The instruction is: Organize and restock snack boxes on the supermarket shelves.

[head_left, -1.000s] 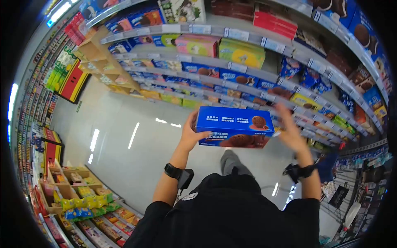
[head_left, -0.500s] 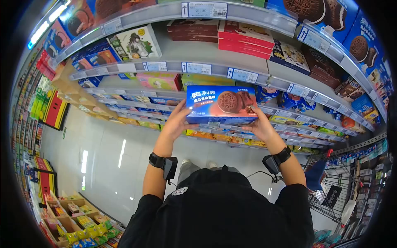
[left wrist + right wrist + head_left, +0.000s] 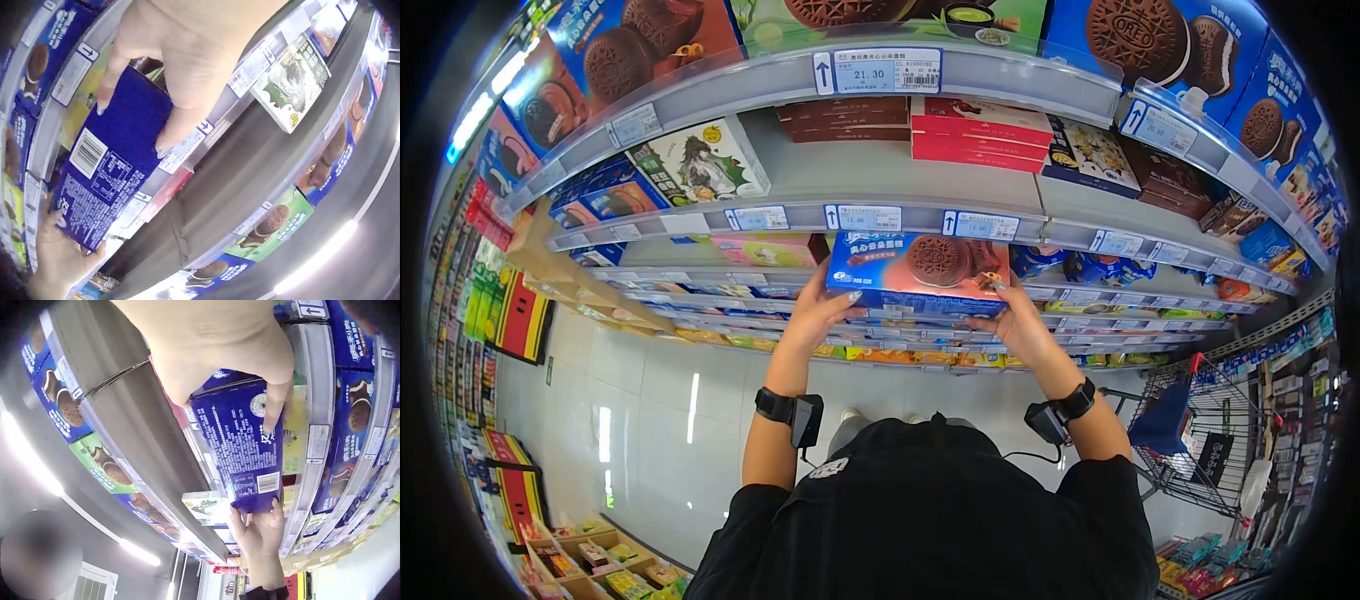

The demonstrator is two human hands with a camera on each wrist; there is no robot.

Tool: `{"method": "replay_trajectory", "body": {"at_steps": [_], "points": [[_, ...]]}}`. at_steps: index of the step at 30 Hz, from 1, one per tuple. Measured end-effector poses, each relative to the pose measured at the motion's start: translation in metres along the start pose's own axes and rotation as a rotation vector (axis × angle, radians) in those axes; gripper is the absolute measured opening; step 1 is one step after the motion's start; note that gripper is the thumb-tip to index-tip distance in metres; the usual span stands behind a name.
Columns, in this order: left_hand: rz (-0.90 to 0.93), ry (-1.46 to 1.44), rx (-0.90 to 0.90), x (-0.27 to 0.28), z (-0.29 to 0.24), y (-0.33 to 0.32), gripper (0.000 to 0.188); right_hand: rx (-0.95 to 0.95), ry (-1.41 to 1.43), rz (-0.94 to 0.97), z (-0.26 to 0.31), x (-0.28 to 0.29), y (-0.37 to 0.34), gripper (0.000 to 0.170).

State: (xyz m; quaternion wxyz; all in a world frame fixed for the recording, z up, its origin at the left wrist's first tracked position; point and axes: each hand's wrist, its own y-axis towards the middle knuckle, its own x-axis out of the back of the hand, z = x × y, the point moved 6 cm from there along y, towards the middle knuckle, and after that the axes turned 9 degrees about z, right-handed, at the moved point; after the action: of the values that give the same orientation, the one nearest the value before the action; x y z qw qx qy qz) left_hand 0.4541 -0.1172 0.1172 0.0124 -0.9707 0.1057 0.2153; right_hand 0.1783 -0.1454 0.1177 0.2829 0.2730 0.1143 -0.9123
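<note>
Both hands hold a blue Oreo box by its two ends, its picture side with a dark cookie turned upward in the head view. My left hand grips the left end, thumb along the near edge. At the opposite end, my right hand has its thumb on the corner and fingers beneath. Small print and a barcode cover the box's near side in the left wrist view. From the head, the box's far edge overlaps a shelf that carries a pink box.
Above the box runs a shelf edge with price tags; red boxes and a white-and-green box stand on that shelf. A shopping cart is at the right. Snack bins sit lower left, beside the shiny floor.
The right hand, apart from the box a second ago, now grips its right end. The box has turned picture side up and come against the shelves, lowering slightly in the last half second.
</note>
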Motion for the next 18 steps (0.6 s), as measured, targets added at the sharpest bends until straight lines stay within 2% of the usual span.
{"method": "replay_trajectory", "body": {"at_steps": [1, 5, 8, 11, 13, 14, 17, 18], "points": [[0.005, -0.007, -0.018, 0.002, 0.0, 0.0, 0.074, 0.003, 0.001, 0.006, 0.001, -0.004, -0.001, 0.07], [-0.004, 0.053, -0.07, 0.01, 0.007, 0.005, 0.075, 0.019, -0.035, -0.014, 0.0, -0.004, 0.002, 0.072], [-0.017, 0.1, -0.077, 0.011, 0.007, 0.005, 0.075, 0.114, -0.159, 0.117, -0.006, -0.002, -0.001, 0.073], [0.0, 0.139, -0.088, 0.014, 0.009, 0.003, 0.076, 0.122, -0.037, 0.043, -0.018, 0.004, -0.007, 0.071], [0.021, 0.13, -0.097, 0.012, 0.014, 0.001, 0.076, 0.062, 0.121, -0.007, -0.017, 0.006, -0.012, 0.069], [0.041, 0.113, -0.091, 0.009, 0.017, 0.0, 0.076, 0.03, 0.203, -0.033, -0.019, 0.007, -0.015, 0.069], [0.1, 0.105, -0.042, -0.001, 0.021, -0.002, 0.077, 0.004, 0.077, -0.009, -0.022, 0.023, -0.024, 0.069], [0.133, 0.231, 0.064, -0.006, 0.022, -0.005, 0.078, -0.02, 0.041, 0.009, -0.022, 0.027, -0.028, 0.069]]}}
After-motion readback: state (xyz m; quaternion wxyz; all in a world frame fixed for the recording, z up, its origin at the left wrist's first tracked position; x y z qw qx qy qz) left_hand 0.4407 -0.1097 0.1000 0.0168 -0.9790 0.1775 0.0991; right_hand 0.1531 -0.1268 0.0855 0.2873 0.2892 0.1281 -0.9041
